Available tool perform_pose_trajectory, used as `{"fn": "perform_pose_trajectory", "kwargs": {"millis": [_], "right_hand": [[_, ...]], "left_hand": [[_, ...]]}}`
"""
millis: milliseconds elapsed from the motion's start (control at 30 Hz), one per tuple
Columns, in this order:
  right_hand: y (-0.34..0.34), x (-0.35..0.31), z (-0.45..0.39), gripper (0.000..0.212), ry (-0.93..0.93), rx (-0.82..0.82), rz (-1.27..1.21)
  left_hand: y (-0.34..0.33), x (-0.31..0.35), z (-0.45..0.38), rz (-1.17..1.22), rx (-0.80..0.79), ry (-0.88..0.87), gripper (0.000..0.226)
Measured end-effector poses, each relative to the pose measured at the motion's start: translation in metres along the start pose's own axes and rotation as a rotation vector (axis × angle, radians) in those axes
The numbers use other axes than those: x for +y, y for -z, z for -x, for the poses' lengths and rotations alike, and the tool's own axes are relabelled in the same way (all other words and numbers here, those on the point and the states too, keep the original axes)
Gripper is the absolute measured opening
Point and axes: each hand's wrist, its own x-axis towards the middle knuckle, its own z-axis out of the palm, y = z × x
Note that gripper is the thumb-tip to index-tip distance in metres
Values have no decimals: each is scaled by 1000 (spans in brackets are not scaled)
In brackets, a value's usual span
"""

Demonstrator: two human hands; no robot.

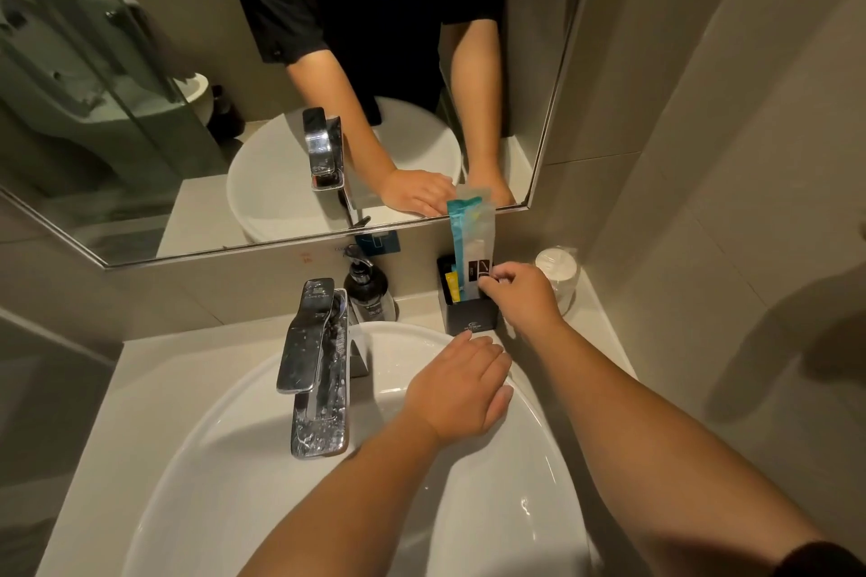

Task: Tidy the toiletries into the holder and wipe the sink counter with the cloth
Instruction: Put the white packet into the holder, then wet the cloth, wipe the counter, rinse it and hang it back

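Head view, sink counter seen from above. Your right hand (518, 295), right of centre in the frame, pinches a small dark packet (481, 269) between fingertips and thumb at the mouth of the black holder (471, 316); the grip sits high on the packet, probably so that its lower end can slide down among what already stands there. Inside the holder a tall clear sleeve with a teal item (468, 230) stands upright against the mirror's lower edge, and a yellow sachet (452, 283) is wedged at its left.

Your left hand (461, 394) lies palm down, fingers loosely spread and clamped on nothing, on the far rim of the white basin (553, 459), just in front of the holder; it appears to brace you as you reach across the bowl.

Surroundings: the chrome tap (314, 361) rises left of centre, with a dark pump bottle (368, 290) behind it against the wall. A wrapped white cup (557, 269) stands on the counter (595, 309) to the holder's right, near your right wrist, and could be knocked as you withdraw. No cloth is visible, so wiping appears not yet begun; the bottle, cup and holder would each obstruct a pass along the back strip.
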Motion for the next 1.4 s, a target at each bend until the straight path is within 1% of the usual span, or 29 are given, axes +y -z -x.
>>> {"fn": "perform_pose_trajectory", "kwargs": {"millis": [100, 167, 300, 433, 533, 600, 733, 800, 867, 1000, 1100, 1300, 1400], "right_hand": [[-2, 1, 3, 20, -8, 21, 9], [-2, 0, 4, 27, -51, 24, -5], [6, -5, 10, 33, -83, 4, -12], [24, -14, 28, 34, -85, 63, 38], [41, -18, 49, 33, 3, 53, 165], [52, -18, 62, 32, 75, 38, 296], [75, -21, 86, 39, 164, -2, 518], [84, -25, 100, 41, 198, -38, 604], [92, -29, 112, 42, 210, -73, 655], [101, -39, 132, 43, 216, -115, 750], [103, -45, 143, 43, 236, -114, 795], [103, -51, 165, 44, 272, -125, 873], [103, -51, 179, 43, 284, -118, 870]], "left_hand": [[0, 0, 0, 5, 22, -2, 38], [0, 0, -1, 2, 25, -7, 39], [-1, 0, 1, -7, 14, 2, 41], [6, 2, 1, 34, -27, 43, 43], [19, 6, -3, 66, -73, 75, 43], [32, 9, -3, 75, -64, 118, 40], [63, 16, -3, 79, 8, 313, 36], [80, 23, -4, 54, -1, 403, 25], [96, 29, -6, -1, -31, 441, 21], [120, 34, -5, -74, -46, 439, 26], [130, 40, 0, -85, -61, 424, 29], [141, 54, 10, -116, -81, 378, 30], [146, 59, 20, -115, -86, 371, 28]]}}
